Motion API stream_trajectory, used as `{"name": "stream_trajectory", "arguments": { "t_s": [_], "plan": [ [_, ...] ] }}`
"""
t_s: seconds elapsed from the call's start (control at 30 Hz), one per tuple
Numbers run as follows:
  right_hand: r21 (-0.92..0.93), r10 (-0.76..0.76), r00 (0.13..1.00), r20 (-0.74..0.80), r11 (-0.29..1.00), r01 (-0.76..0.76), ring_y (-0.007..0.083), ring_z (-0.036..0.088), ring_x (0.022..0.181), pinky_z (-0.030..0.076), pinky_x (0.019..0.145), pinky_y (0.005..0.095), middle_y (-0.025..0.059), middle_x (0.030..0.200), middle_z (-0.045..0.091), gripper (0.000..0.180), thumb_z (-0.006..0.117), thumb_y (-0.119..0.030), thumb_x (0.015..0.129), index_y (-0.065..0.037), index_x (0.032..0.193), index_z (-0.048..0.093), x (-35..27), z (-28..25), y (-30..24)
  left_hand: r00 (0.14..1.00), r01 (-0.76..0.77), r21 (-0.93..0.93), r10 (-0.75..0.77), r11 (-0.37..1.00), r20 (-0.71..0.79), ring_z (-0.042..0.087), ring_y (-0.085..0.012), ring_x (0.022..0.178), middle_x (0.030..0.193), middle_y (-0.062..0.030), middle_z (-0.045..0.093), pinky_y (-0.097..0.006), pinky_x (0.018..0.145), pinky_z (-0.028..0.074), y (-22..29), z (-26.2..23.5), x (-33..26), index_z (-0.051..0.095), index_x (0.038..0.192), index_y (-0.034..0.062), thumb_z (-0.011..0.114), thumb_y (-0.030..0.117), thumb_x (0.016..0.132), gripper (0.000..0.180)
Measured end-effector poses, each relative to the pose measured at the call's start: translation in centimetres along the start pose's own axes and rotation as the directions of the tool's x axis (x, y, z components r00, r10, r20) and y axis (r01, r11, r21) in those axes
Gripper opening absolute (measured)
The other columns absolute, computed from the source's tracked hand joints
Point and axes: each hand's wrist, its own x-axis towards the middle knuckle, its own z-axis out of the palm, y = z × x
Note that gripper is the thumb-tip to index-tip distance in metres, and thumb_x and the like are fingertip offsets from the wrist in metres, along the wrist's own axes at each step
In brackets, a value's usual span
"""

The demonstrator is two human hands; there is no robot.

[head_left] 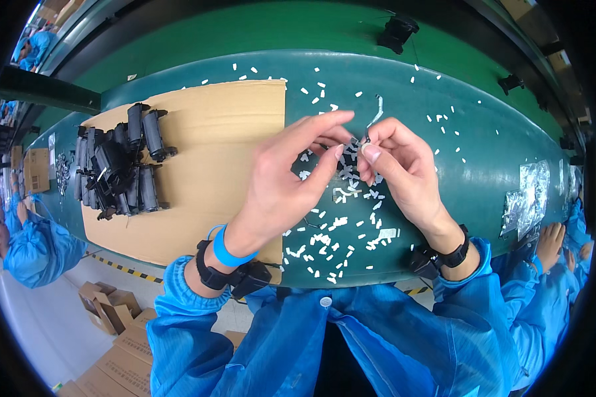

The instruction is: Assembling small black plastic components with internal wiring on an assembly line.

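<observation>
Over the green table my right hand point(407, 169) is closed, thumb and fingers pinching a small thin flat flexible cable point(379, 106) whose silvery end sticks up above the fingertips. Close beside it is my left hand point(288, 169), its fingers curved and its thumb held apart from the index finger. Nothing clearly shows in its grip, though its inner fingertips are partly hidden. Beneath and between both hands lies a heap of small dark and silvery parts point(351, 169). Small white paper-like pieces point(324, 241) are scattered around it, mostly toward the near table edge.
At left, a cardboard sheet point(218, 119) carries a stack of black cylindrical housings point(116, 165). Clear plastic bags point(530, 195) lie at the right. Co-workers in blue sit at left point(43, 241) and right point(549, 291). Cardboard boxes point(109, 308) stand on the floor.
</observation>
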Motion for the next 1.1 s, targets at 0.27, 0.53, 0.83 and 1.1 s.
{"name": "stream_trajectory", "arguments": {
  "t_s": [0.27, 0.53, 0.83, 1.1],
  "plan": [
    [0.129, 0.118, 0.991, 0.060, 0.984, -0.125, 0.0079, 0.060, 0.080, 0.049, 0.072, 0.0230, 0.0035, 0.093, 0.063, 0.011, 0.056, -0.012, 0.102, -0.002, 0.106, 0.059, -0.1, -0.1, -0.1, 0.997, -0.016, 0.061, 0.012, 0.998, 0.080, 0.067, -0.0153, 0.081, 0.088, -0.0086, 0.070, -0.027, 0.071, 0.052, -0.5, -0.8, -0.2, 0.073, 0.102, -0.0001, 0.071, -0.002, 0.086, 0.016],
    [-0.554, -0.479, 0.875, 0.075, 0.709, 0.436, 0.0126, 0.058, 0.075, 0.047, 0.063, 0.0254, 0.0081, 0.092, 0.061, 0.020, 0.070, 0.007, 0.084, 0.001, 0.102, 0.064, 0.7, 0.0, -0.5, 0.997, -0.027, 0.066, 0.022, 0.997, 0.070, 0.066, -0.0145, 0.081, 0.089, -0.0086, 0.070, -0.027, 0.071, 0.051, -0.1, -1.0, 0.0, 0.074, 0.100, -0.0008, 0.072, -0.001, 0.086, 0.014],
    [-0.337, -0.220, 0.975, -0.030, 0.921, 0.198, 0.0090, 0.053, 0.081, 0.044, 0.072, 0.0221, 0.0036, 0.095, 0.053, 0.005, 0.062, 0.004, 0.094, 0.001, 0.095, 0.058, -0.3, 1.1, -0.4, 1.000, -0.002, -0.008, 0.002, 1.000, -0.006, 0.060, -0.0076, 0.077, 0.089, -0.0037, 0.068, -0.023, 0.071, 0.050, 0.3, -1.1, -0.5, 0.047, 0.144, -0.0007, 0.067, -0.001, 0.092, 0.056],
    [-0.333, -0.223, 0.974, -0.032, 0.922, 0.200, 0.0075, 0.051, 0.082, 0.042, 0.072, 0.0215, 0.0018, 0.094, 0.051, 0.004, 0.061, 0.002, 0.095, 0.000, 0.096, 0.057, -0.5, 0.7, -0.2, 0.986, -0.138, 0.948, 0.133, 0.287, 0.103, 0.050, -0.0348, 0.121, 0.128, -0.0150, 0.054, -0.045, 0.103, 0.041, 6.6, -7.8, -2.0, 0.040, 0.149, 0.0069, 0.080, 0.007, 0.070, 0.090]
  ]
}}
